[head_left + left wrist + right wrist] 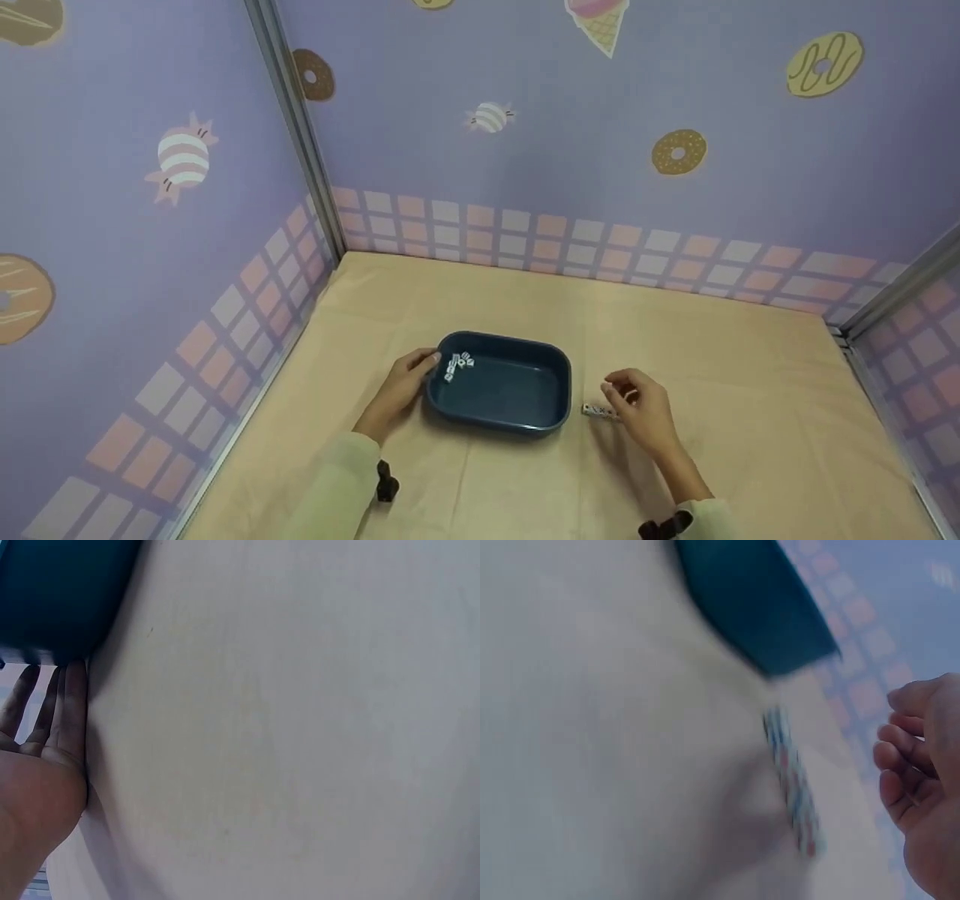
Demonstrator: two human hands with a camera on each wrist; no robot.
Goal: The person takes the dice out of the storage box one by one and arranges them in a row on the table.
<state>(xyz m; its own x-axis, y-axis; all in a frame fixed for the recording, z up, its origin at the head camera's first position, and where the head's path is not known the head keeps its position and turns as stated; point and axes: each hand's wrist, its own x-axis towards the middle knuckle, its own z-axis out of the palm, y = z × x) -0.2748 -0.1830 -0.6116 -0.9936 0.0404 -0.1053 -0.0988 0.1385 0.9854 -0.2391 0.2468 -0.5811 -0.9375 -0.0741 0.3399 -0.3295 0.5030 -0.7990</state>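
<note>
White dice (598,411) are seen in a short row just right of the blue tray (501,420), directly beneath the right hand (641,409), whose loosely curled fingers hold nothing; the left hand (405,385) rests flat-fingered against the tray's left wall.

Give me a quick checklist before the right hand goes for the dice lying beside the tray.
1. Tray steadied: ok. The left hand touches the tray at its left end, fingers against the rim.
2. Right hand free: ok. The right hand hovers with loosely curled fingers and has no grip on anything.
3. Dice within reach: ok. A short row of dice lies on the table just right of the tray, beside the right hand.
4. Room in the tray: ok. A few dice in the tray sit in its far left corner; the rest of the floor is bare.
5. Exact count in the row: cannot tell, too blurred.
</note>
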